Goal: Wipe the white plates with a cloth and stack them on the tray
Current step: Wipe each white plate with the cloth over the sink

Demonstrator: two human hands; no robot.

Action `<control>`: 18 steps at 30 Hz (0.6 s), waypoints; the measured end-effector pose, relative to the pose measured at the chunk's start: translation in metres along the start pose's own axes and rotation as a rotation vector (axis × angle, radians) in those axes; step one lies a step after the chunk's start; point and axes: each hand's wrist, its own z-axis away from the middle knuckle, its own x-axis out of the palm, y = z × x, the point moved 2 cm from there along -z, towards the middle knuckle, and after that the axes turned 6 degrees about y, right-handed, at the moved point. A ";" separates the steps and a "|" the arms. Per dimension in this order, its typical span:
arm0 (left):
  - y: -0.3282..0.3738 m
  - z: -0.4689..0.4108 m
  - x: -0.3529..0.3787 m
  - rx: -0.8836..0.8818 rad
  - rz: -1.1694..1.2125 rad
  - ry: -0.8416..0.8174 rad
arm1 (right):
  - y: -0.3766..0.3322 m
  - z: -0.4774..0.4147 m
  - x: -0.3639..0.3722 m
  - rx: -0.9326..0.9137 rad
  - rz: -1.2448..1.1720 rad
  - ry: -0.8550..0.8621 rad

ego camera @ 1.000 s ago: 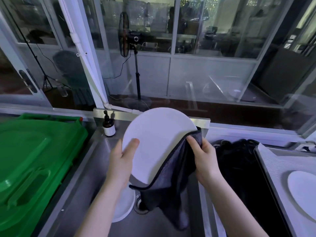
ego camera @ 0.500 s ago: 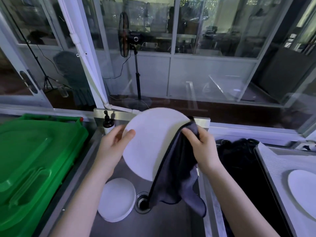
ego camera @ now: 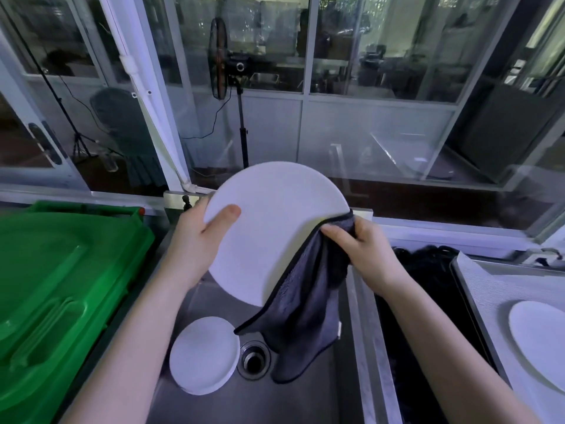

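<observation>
A large white plate is held tilted above the steel sink. My left hand grips its left rim, thumb on the face. My right hand pinches a dark grey cloth against the plate's right edge; the cloth hangs down over the lower right of the plate toward the sink. A smaller white plate lies in the sink beside the drain. Another white plate rests on the tray at the far right.
A green bin lid fills the left side. A dark soap bottle stands behind the sink, mostly hidden by my left hand. A black-lined compartment lies between sink and tray. Glass partitions and a standing fan are beyond the counter.
The plate has risen and turned in my hands. My right hand with the cloth slid around the plate's right rim, and the small plate in the sink is now fully uncovered.
</observation>
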 end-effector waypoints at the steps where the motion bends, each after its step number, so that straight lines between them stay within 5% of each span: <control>1: 0.008 -0.003 -0.003 0.038 -0.014 -0.027 | -0.004 -0.002 0.000 -0.017 0.004 0.002; 8: 0.018 -0.009 0.006 0.185 -0.378 -0.264 | -0.038 -0.012 0.010 -0.327 0.276 -0.138; 13: 0.018 -0.010 0.028 0.200 -0.545 -0.444 | -0.026 -0.009 0.029 -0.371 0.371 -0.235; 15: 0.014 -0.008 0.027 0.141 -0.499 -0.259 | -0.015 -0.004 0.028 -0.360 0.362 -0.121; 18: -0.001 0.014 0.014 0.130 -0.467 0.232 | 0.004 0.013 0.025 -0.353 0.376 0.145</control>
